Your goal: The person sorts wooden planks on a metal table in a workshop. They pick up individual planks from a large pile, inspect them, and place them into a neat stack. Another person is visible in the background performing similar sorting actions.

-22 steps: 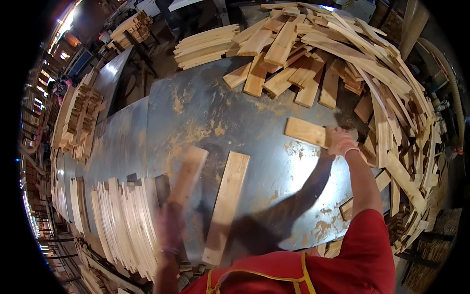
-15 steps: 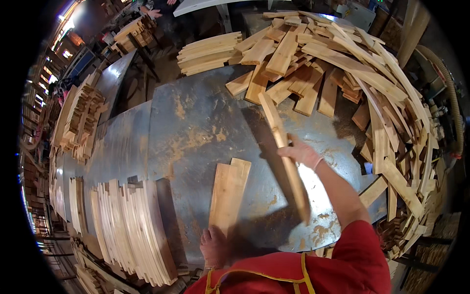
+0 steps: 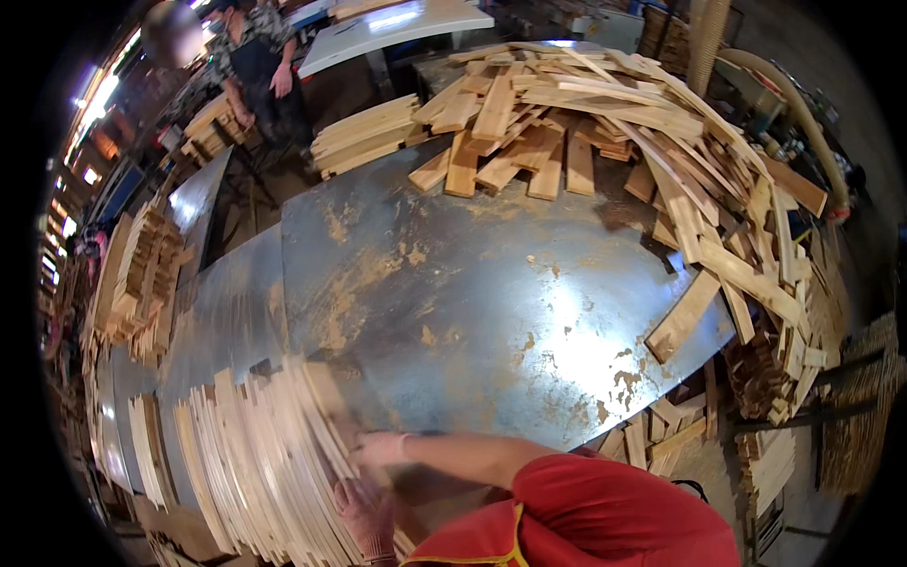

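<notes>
A row of pale wooden boards (image 3: 250, 454) stands on edge at the lower left of the metal table (image 3: 397, 283). At its right end, some boards are smeared by motion. My left hand (image 3: 364, 515), in a pinkish glove, is closed at the near end of these boards. My right hand (image 3: 383, 449), gloved too, reaches across and grips their right side a little farther off. Blur hides the exact fingertips and how many boards are held.
A large loose heap of boards (image 3: 539, 151) spreads over the far and right side. Neat stacks stand at the back (image 3: 364, 137) and left (image 3: 142, 283). One board (image 3: 682, 317) juts from the heap onto the table. Another person (image 3: 260, 71) stands at the far left. A ribbed hose (image 3: 798, 109) hangs far right.
My right hand has swung left with its board from mid-table to the standing row. The two boards lying under my left hand have left their spot, and that hand has shifted left and nearer.
</notes>
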Tool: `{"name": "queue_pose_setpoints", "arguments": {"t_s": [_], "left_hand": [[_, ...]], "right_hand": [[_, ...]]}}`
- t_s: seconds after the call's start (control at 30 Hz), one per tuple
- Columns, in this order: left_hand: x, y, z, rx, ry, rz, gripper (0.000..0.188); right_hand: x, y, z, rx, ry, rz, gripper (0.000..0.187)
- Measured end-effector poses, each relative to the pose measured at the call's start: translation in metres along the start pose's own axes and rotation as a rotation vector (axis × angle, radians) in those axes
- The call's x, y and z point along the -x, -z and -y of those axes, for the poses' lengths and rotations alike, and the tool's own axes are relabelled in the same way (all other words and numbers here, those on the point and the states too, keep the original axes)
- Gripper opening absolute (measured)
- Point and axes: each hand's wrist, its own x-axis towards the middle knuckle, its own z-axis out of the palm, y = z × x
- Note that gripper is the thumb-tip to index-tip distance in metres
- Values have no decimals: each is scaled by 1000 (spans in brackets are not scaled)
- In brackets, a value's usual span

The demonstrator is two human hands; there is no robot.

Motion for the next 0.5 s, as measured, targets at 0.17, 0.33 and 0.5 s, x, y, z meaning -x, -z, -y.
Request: {"name": "queue_pose_setpoints", "arguments": {"t_s": [0.17, 0.33, 0.5], "left_hand": [[-1, 19, 2, -237, -25, 20, 65], [-15, -11, 19, -536, -251, -31, 89], [-94, 33, -207, 118, -548, -26, 77]], "right_hand": [[37, 26, 32, -319, -26, 282, 69], [192, 164, -80, -842, 105, -188, 25], [466, 292, -258, -1007, 353, -1343, 40]]}}
